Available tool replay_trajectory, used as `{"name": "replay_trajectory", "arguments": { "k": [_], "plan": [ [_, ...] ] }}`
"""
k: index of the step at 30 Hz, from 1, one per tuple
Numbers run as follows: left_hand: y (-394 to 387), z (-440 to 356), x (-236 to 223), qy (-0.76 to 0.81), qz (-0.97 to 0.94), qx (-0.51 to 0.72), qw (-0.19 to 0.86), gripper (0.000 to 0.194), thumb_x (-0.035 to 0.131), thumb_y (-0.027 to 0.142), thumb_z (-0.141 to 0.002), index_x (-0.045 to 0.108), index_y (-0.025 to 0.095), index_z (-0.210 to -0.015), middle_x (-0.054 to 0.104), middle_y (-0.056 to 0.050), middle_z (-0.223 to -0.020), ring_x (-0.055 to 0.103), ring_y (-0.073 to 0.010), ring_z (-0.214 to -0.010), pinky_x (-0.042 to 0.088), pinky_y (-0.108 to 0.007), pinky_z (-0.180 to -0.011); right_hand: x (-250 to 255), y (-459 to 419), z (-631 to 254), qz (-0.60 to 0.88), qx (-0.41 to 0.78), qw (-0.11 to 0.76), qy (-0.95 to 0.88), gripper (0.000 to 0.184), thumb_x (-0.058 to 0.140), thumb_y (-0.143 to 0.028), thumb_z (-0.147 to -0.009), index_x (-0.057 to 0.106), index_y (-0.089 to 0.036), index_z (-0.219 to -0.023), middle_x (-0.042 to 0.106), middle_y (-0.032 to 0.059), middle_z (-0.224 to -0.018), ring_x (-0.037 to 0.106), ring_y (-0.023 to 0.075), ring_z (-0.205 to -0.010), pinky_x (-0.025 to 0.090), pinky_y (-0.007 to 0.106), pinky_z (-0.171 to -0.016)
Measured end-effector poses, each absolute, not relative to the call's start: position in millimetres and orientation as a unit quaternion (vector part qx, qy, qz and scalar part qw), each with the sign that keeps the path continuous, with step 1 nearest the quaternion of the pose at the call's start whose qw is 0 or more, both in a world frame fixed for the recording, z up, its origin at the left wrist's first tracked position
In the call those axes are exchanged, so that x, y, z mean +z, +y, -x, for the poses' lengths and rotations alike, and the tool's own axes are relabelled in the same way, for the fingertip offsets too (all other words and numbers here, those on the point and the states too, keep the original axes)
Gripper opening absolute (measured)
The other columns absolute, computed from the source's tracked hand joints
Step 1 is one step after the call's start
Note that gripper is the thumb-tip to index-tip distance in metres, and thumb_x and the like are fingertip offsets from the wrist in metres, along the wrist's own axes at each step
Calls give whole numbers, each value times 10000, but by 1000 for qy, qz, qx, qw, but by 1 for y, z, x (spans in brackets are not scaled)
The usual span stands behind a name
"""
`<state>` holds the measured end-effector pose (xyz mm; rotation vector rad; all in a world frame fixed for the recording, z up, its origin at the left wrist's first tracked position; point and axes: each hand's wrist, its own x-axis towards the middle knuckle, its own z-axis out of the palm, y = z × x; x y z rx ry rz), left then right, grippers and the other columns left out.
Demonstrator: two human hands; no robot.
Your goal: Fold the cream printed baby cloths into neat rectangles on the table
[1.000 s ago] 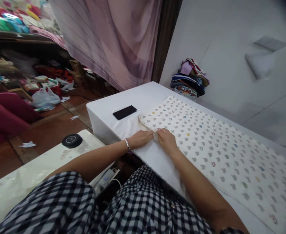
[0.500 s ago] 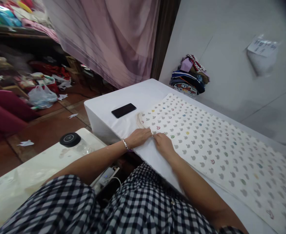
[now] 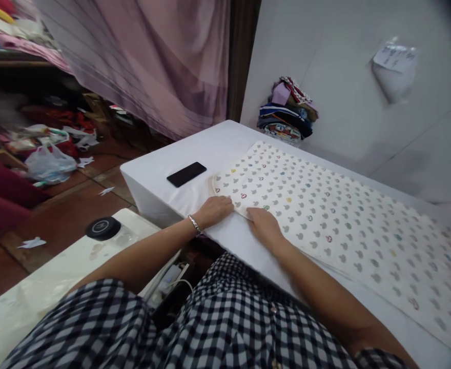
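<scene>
A long cream fabric [image 3: 318, 205] printed with small grey shapes and a few coloured ones lies flat along the white-covered table [image 3: 152, 164]. My left hand [image 3: 214, 210], with a silver bracelet at the wrist, pinches the fabric's near edge close to its left corner. A little to the right, my right hand [image 3: 264, 225] grips the same edge between thumb and fingers. Left of the hands, the fabric's corner shows a plain pale band, slightly curled. Beyond my left hand a black phone [image 3: 187, 174] rests on the table.
On a low white surface [image 3: 67, 261] at left stands a jar with a black lid [image 3: 103, 227]. Folded clothes [image 3: 287, 113] are stacked against the wall at the table's far side. A pink curtain [image 3: 160, 61] hangs behind. A plastic bag [image 3: 50, 163] sits on the tiled floor.
The fabric's left edge, raised and folded a second ago, now lies flatter. My hands have moved slightly apart along the near edge. The whole view has shifted a little to the right.
</scene>
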<state>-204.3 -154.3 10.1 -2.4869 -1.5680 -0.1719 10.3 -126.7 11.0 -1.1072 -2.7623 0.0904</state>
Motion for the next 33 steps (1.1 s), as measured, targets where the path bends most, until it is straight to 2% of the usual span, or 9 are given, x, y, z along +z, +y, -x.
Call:
{"name": "replay_trajectory", "arguments": {
  "k": [6, 12, 14, 17, 23, 28, 33],
  "plan": [
    [-145, 209, 13, -511, 851, -96, 81, 290, 361, 288, -937, 584, 164, -799, 596, -47, -813, 520, -156, -778, 374, -282, -660, 1, -137, -86, 408, 29, 96, -907, 323, 396, -176, -894, 556, -155, -1174, 570, 123, -1198, 509, 243, -1069, 403, 383, -914],
    [-127, 208, 27, -499, 863, -75, 43, 278, 413, 295, -909, 630, 155, -807, 614, -53, -760, 536, -166, -778, 396, -295, -704, 7, -131, -110, 423, 164, 162, -876, 223, 421, -259, -904, 629, -199, -960, 644, 43, -969, 565, 167, -916, 430, 288, -824],
    [-127, 206, 28, -491, 865, -85, 56, 227, 435, 272, -894, 632, 161, -866, 626, -63, -827, 540, -177, -818, 407, -306, -723, 13, -126, -107, 435, 206, 173, -860, 203, 438, -242, -887, 636, -200, -894, 646, 23, -907, 571, 151, -860, 429, 268, -780],
    [-134, 194, 23, -469, 870, -120, 90, 194, 443, 197, -877, 598, 162, -988, 606, -90, -1047, 525, -199, -954, 413, -339, -795, 18, -123, -102, 439, 227, 179, -851, 184, 457, -218, -865, 635, -194, -827, 631, 9, -843, 560, 138, -805, 416, 253, -734],
    [-145, 147, 11, -363, 918, -133, 88, 245, 350, 181, -927, 591, 144, -901, 553, -86, -1174, 449, -200, -1092, 361, -367, -929, 15, -123, -98, 411, 195, 158, -877, 142, 497, -244, -852, 633, -201, -851, 601, 12, -829, 532, 142, -805, 399, 252, -722],
    [-138, 125, 15, -317, 940, -117, 55, 288, 314, 186, -943, 597, 162, -895, 533, -53, -1223, 402, -189, -1162, 315, -381, -980, 9, -124, -95, 436, 181, 193, -860, 168, 466, -219, -868, 625, -186, -825, 589, 15, -811, 531, 133, -782, 404, 246, -720],
    [-131, 119, 12, -326, 934, -142, 43, 284, 284, 185, -951, 566, 160, -930, 550, -59, -1169, 422, -187, -1120, 325, -373, -953, 17, -123, -97, 385, 213, 137, -887, 197, 474, -248, -873, 654, -202, -805, 607, 17, -837, 549, 143, -819, 416, 252, -729]
  ]
}}
